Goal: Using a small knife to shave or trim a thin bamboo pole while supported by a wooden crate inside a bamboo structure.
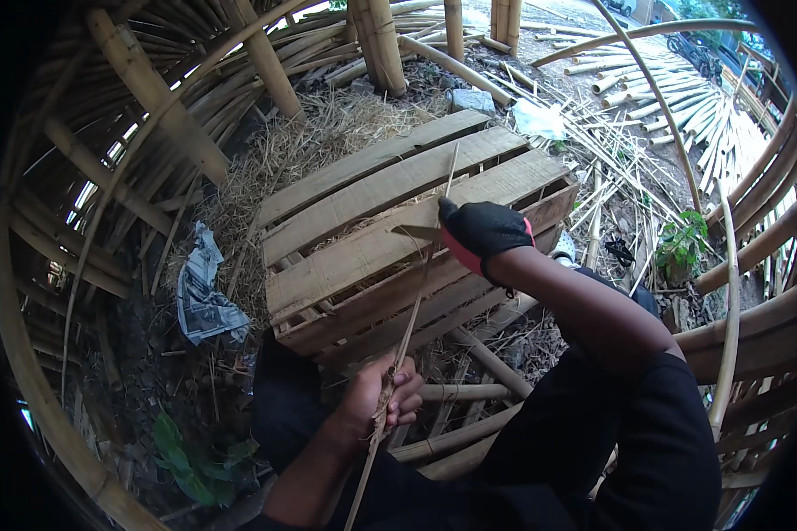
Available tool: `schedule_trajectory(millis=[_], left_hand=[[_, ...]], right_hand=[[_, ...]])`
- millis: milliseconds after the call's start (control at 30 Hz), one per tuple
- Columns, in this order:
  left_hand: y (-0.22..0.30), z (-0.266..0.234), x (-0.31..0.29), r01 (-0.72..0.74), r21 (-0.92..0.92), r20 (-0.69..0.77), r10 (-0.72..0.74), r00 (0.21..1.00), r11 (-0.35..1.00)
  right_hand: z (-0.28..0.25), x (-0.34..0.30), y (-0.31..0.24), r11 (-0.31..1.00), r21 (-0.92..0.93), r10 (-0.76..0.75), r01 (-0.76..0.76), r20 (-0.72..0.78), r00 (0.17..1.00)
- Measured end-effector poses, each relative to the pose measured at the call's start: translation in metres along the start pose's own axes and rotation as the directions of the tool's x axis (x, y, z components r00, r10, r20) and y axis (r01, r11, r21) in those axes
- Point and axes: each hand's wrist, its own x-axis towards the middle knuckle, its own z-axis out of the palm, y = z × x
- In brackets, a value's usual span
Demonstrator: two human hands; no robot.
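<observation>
A long thin bamboo strip point(413, 310) runs slantwise in front of me, from the lower edge up past a slatted wooden crate point(345, 232). My left hand point(383, 396), bare, is wrapped round the strip's lower part, where frayed fibres point(383, 409) show. My right hand point(485, 234) wears a black and red glove and is closed on a knife; its handle is hidden in the fist. The knife's blade point(419, 232) points left and crosses the strip above the crate top. Past the glove, the strip's far end point(453, 168) sticks up.
Crumpled newspaper point(205, 288) lies left of the crate, beside dry straw point(310, 142). Bamboo poles point(379, 44) stand at the back, and bent bamboo point(726, 292) rises on the right. Cut bamboo lengths point(633, 84) lie at the far right. Leafy plants point(186, 465) grow at the lower left.
</observation>
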Motion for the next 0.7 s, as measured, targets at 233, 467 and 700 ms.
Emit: schedule_trajectory(millis=[233,467,700], left_hand=[[-0.002,-0.004,-0.001,0.044,-0.026,-0.045,-0.045,0.998,0.999],[0.001,0.002,0.003,0.021,0.012,-0.074,-0.02,0.997,1.0],[-0.002,-0.003,0.0,0.039,0.003,-0.053,-0.039,0.998,0.999]], right_hand=[[0.012,-0.016,-0.015,0.999,0.038,-0.014,0.009,0.124,0.992],[0.018,-0.023,-0.017,0.997,0.001,-0.072,0.072,0.017,0.997],[0.021,-0.035,-0.033,0.989,0.139,0.048,-0.041,-0.046,0.998]])
